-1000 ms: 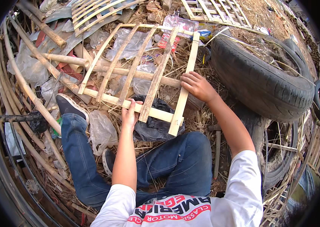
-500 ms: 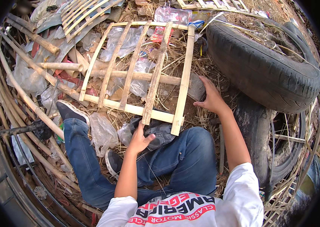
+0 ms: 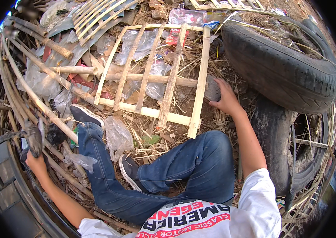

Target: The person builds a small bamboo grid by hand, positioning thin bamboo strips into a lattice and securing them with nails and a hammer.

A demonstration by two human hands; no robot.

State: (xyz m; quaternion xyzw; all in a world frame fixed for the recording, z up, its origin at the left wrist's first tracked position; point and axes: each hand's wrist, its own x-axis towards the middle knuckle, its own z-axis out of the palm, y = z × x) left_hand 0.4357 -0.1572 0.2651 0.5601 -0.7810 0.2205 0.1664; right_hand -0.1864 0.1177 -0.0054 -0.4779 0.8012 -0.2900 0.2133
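Out at the far left, my left hand [image 3: 37, 162] is closed round a crumpled dark plastic bag [image 3: 34, 139], which sticks up above the fingers. My right hand [image 3: 226, 97] has its thumb and fingers spread at the right edge of a grey stone block [image 3: 212, 89], seeming to touch it. Beside the block, a frame of split bamboo slats [image 3: 170, 79] lies in front of me. Its slats cross over bamboo crosspieces and a round bamboo pole [image 3: 160, 79] passes beneath them. Neither hand touches the frame.
Old tyres [image 3: 283, 71] stand at the right. Long bamboo poles [image 3: 37, 105] curve along the left, near a dark chair-like frame [image 3: 7, 186]. Clear plastic bags [image 3: 119, 139] and straw litter the ground. Another slatted bamboo piece [image 3: 96, 18] lies at the back left. My bent legs [image 3: 192, 162] are in front.
My left hand has swung from the frame's near edge to the far left, and the dark bag has gone with it. My right hand has come slightly closer round the block.
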